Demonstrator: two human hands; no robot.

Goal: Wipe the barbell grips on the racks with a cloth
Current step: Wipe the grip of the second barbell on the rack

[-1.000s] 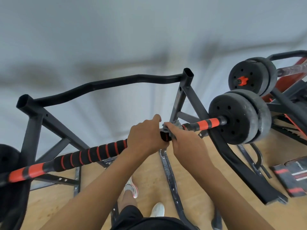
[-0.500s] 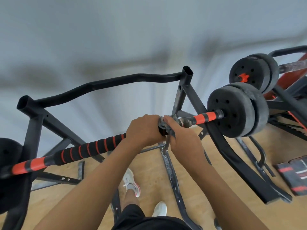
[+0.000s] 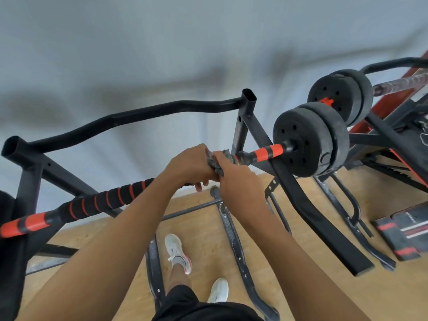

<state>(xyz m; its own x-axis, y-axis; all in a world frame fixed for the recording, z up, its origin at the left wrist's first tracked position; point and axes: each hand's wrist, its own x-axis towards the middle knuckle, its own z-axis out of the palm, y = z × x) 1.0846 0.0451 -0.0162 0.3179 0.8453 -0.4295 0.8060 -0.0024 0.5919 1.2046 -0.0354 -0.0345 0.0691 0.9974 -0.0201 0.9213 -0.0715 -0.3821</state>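
Barbell [image 3: 266, 154] lies across a black steel rack [image 3: 143, 117], running from lower left to upper right. Its ends are orange with black bands. A pair of black weight plates [image 3: 301, 140] sits on the right end, just outside the rack's upright.

Foam grip [image 3: 104, 200], black with thin red rings, covers the left half of the bar. It runs from the orange end up to the left hand.

Left hand [image 3: 187, 165] is on the middle of the bar, knuckles up, with its fingers curled under and round the bar. Right hand [image 3: 238, 181] is just beside it, touching or nearly so. It is closed over a grey cloth [image 3: 228, 156] that is bunched round the bar. Cloth shows in scraps above and between the two hands. Most of it is hidden under the right hand.

A second barbell [image 3: 338, 96] with black plates rests on another rack, behind and to the right. Its bar runs out of view at the top right.

Floor [image 3: 301, 262] is light wood. The rack's feet show white scuffs. A black pad [image 3: 403, 235] with red and white stripes lies on the floor at the right edge. The person's white shoes [image 3: 177, 251] stand between the rack's floor rails, and black shorts show at the bottom edge. Pale grey wall [image 3: 162, 54] behind, blurred.
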